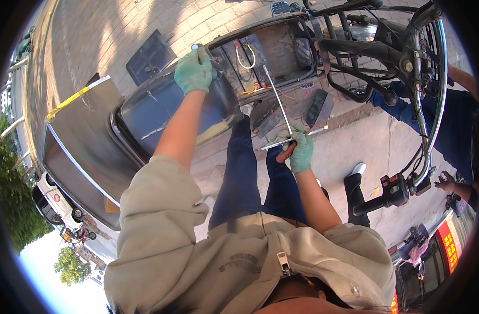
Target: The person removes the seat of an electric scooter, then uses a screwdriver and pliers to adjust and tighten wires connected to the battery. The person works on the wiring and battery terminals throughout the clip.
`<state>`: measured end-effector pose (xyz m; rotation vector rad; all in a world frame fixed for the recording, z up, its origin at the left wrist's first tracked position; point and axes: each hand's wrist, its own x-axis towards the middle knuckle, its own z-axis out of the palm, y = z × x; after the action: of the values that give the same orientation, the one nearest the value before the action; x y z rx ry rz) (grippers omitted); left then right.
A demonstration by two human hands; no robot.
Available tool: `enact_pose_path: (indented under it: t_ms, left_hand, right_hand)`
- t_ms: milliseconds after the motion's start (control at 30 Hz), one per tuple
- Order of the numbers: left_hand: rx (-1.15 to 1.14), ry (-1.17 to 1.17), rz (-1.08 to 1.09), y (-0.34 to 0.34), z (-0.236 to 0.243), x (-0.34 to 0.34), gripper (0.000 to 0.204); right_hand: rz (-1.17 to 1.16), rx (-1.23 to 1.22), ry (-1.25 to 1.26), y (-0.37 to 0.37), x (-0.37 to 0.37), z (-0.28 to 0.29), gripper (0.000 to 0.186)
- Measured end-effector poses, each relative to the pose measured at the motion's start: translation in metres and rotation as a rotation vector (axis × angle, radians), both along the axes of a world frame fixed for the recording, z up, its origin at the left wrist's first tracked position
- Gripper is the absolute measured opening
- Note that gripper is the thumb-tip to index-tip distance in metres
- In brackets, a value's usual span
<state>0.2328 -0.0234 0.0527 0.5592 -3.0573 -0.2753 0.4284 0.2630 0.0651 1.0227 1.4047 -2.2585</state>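
Observation:
My right hand (302, 152), in a green glove, is closed round the crossbar of a T-handle wrench (279, 99). The wrench's long shaft points up toward the open compartment (289, 39) under the vehicle's seat. A reddish-brown piece (286, 152) shows beside that hand; I cannot make out what it is. My left hand (194, 73), also gloved, is closed at the edge of the dark seat (161, 110). A small pale round tip (195, 46) pokes out above its fingers; the rest is hidden. Dark batteries (230, 65) sit in the compartment, with a looped pale cable (244, 62) on top.
Handlebars (418, 104) and frame tubes stand at the right, with another person (443, 125) beyond them. A cargo box (82, 152) stands left of the seat. A dark panel (150, 57) lies on the paving; dark blocks (317, 107) lie below the compartment.

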Motion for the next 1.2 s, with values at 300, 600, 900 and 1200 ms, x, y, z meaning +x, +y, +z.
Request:
enact_pose_path:
  t_ms: [300,600,900,1200]
  left_hand:
    - [0.014,0.030,-0.049,-0.001,-0.006,0.001,0.044]
    - [-0.019,0.009,-0.089,0.000,-0.004,-0.001,0.042]
    - [-0.036,0.059,-0.051,-0.003,-0.015,0.003,0.046]
    - [-0.008,0.089,0.036,-0.010,-0.024,0.004,0.053]
  right_hand:
    - [-0.077,0.319,-0.209,0.034,0.054,-0.016,0.026]
    - [0.009,0.524,-0.412,0.065,0.097,-0.045,0.023]
    - [-0.003,0.429,-0.523,0.079,0.118,-0.110,0.023]
    - [0.446,0.735,-0.668,0.102,0.145,-0.241,0.037]
